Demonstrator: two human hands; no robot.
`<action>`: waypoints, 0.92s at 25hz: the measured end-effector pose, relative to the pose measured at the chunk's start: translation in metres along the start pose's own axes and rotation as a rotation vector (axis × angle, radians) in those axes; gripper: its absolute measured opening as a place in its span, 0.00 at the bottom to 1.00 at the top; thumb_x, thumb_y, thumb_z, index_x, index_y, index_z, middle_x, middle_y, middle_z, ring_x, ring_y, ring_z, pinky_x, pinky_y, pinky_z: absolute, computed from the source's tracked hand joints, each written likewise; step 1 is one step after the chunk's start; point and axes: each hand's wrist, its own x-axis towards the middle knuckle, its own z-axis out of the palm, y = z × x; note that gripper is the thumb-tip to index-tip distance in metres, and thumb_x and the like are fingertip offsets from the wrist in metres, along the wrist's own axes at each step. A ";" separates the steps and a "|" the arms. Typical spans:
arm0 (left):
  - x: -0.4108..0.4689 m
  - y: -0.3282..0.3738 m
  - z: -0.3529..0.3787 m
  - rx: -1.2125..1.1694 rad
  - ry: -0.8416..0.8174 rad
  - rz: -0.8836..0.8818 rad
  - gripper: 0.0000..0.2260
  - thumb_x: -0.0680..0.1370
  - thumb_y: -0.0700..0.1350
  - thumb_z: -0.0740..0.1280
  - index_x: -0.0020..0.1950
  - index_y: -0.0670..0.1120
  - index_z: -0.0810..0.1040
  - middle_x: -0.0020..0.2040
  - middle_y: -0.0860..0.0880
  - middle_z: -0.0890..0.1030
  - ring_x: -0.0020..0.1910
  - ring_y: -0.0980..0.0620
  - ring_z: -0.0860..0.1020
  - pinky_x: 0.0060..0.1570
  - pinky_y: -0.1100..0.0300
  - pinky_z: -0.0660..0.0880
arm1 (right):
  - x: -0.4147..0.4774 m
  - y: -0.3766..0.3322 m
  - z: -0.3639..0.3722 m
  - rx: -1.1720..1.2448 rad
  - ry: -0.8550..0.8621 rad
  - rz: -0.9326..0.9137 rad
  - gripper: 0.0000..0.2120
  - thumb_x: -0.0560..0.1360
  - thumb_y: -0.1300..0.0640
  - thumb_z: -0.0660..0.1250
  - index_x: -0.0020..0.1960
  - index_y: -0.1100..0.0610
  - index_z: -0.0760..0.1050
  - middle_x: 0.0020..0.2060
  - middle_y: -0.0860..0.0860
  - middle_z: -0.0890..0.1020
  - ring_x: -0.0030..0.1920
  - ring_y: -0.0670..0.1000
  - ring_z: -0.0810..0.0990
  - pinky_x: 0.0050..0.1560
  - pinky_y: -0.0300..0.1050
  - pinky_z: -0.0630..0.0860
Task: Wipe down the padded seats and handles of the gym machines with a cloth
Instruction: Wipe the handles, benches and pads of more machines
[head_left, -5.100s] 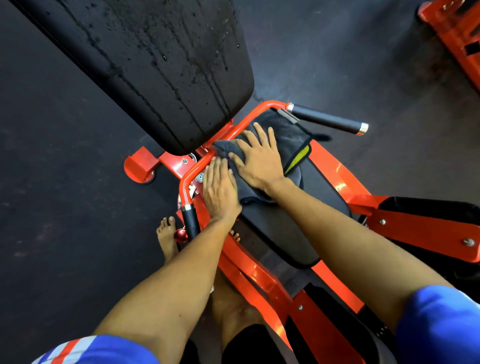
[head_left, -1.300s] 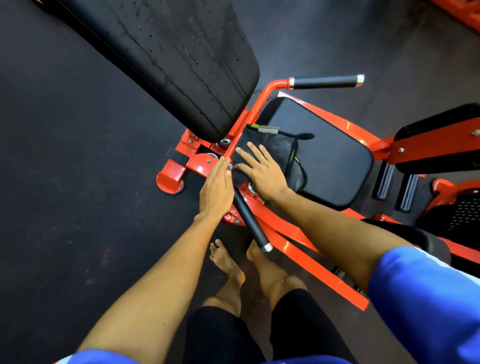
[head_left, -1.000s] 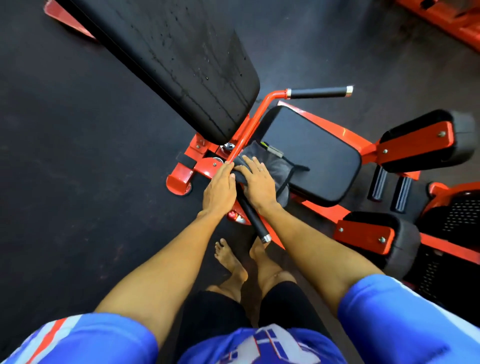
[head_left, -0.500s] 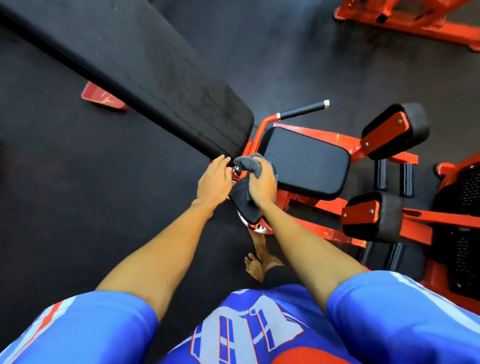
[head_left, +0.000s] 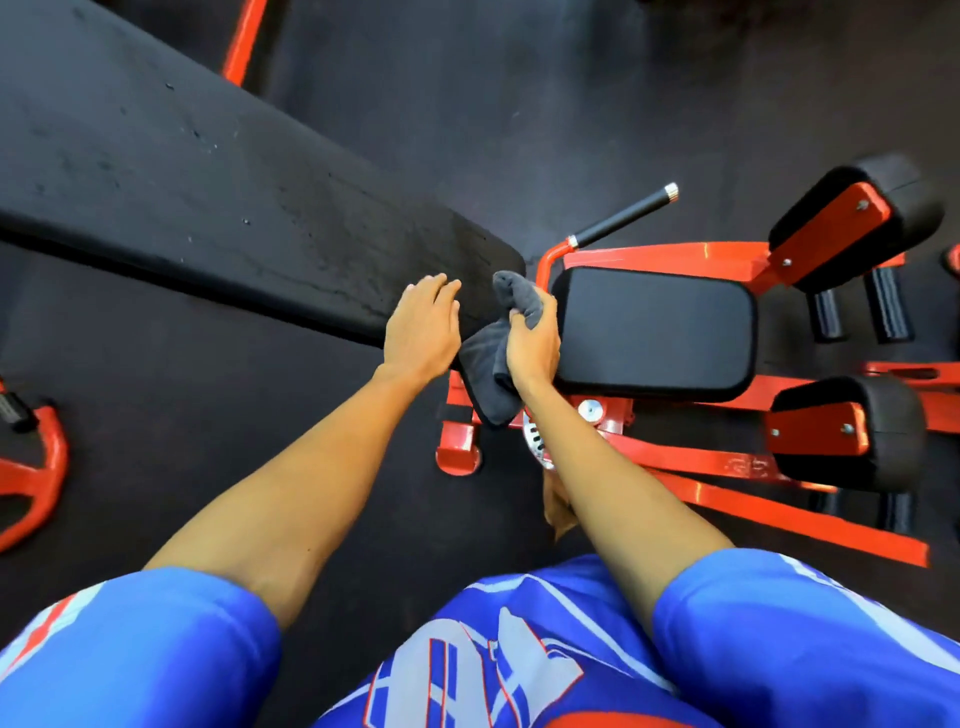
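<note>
At far left the back pad (head_left: 208, 171) shows specks and streaks, so we judge it not yet wiped. Our left hand (head_left: 421, 338) lies flat at its near end, fingers straight, holding nothing. Just beside it our right hand (head_left: 535, 348) is clenched round the bunched cloth (head_left: 483, 369), which hangs in the gap between back pad and seat (head_left: 654, 332); whether it touches either we cannot tell. The seat looks clean and even, probably done. The handle (head_left: 623, 214) beyond it and the rollers (head_left: 896, 431) at right we cannot judge; they are likely left to do.
</note>
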 end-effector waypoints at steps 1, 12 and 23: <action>0.012 -0.009 -0.004 0.050 0.017 0.019 0.19 0.86 0.45 0.55 0.74 0.41 0.72 0.73 0.41 0.73 0.73 0.43 0.69 0.76 0.46 0.62 | 0.005 -0.008 0.011 0.036 0.039 0.027 0.18 0.77 0.48 0.64 0.63 0.31 0.67 0.61 0.42 0.81 0.63 0.51 0.79 0.68 0.60 0.73; 0.125 -0.070 -0.021 0.485 -0.177 0.303 0.26 0.84 0.48 0.54 0.82 0.43 0.59 0.82 0.41 0.59 0.81 0.41 0.54 0.80 0.44 0.47 | 0.045 -0.025 0.092 -0.258 -0.177 -0.031 0.35 0.77 0.35 0.60 0.81 0.42 0.59 0.80 0.48 0.64 0.80 0.57 0.59 0.79 0.63 0.56; 0.132 -0.076 0.001 0.666 -0.080 0.358 0.28 0.86 0.56 0.46 0.84 0.44 0.52 0.83 0.42 0.53 0.82 0.39 0.48 0.79 0.39 0.46 | 0.150 -0.028 0.093 -0.261 0.007 0.286 0.35 0.75 0.30 0.55 0.78 0.43 0.66 0.78 0.47 0.68 0.79 0.56 0.63 0.78 0.61 0.58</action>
